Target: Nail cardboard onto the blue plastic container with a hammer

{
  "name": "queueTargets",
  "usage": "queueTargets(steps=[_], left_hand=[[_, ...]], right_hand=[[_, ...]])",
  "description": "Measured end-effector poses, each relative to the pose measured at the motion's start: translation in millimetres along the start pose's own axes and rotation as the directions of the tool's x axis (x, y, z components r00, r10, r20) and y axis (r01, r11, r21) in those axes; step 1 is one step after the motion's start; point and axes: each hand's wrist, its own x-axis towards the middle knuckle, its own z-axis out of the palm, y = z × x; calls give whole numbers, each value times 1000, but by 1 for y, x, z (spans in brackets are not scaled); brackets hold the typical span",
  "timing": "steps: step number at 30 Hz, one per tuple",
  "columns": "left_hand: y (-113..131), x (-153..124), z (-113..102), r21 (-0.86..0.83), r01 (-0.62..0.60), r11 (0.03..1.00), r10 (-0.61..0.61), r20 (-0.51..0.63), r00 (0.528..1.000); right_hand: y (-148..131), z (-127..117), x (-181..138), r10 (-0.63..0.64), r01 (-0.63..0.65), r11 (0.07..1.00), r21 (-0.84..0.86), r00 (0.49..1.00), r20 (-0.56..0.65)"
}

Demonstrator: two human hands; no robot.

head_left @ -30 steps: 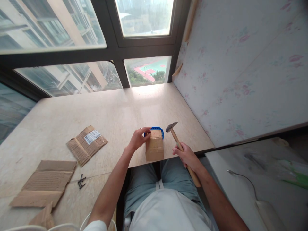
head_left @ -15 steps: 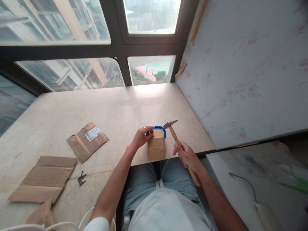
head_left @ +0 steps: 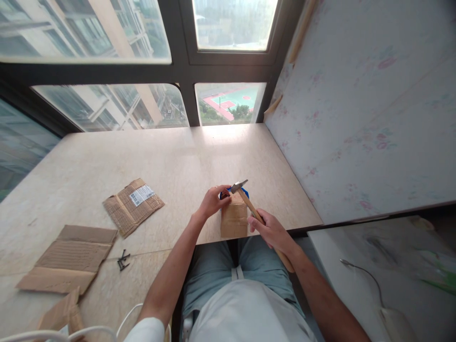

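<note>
Two hands: L hand [head_left: 211,203] curled, pinch unclear (can't tell if holding anything), w/ box [head_left: 234,223] against its fingers, prob. to steady it; R hand [head_left: 271,229] wrapped round hammer [head_left: 250,204] mid-handle, prob. for control, head near L fingers.

Window panes [head_left: 233,23]: bright, hazy daylight source, upper one washed pale
Marble-patterned countertop [head_left: 171,156]: pale glare near the panes
Hammer head [head_left: 238,185]: small glint
Floral wallpaper [head_left: 356,118]: dimmer, pattern softly smeared
White side table [head_left: 331,251]: dim, blurred toward the right
Outer edges: wide-angle stretch, top-right corner darkened
</note>
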Motion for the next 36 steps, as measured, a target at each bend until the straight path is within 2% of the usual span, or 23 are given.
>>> queueTargets(steps=[14, 23, 31, 36], left_hand=[[-2, -7, 12, -109, 75, 991, -89, -132, 987], [2, -8, 11, -51, 65, 997, -71, -143, 987], [3, -6, 10, -54, 93, 994, -98, -107, 989], [8, -6, 9, -37, 93, 995, -96, -99, 990]], right_hand=[[6, 1, 3, 35, -34, 999, 42, 999, -2], [0, 6, 5, 11, -13, 999, 48, 999, 30], [-11, 5, 7, 1, -2, 987, -161, 1000, -6], [-9, 3, 7, -77, 67, 968, -243, 997, -30]])
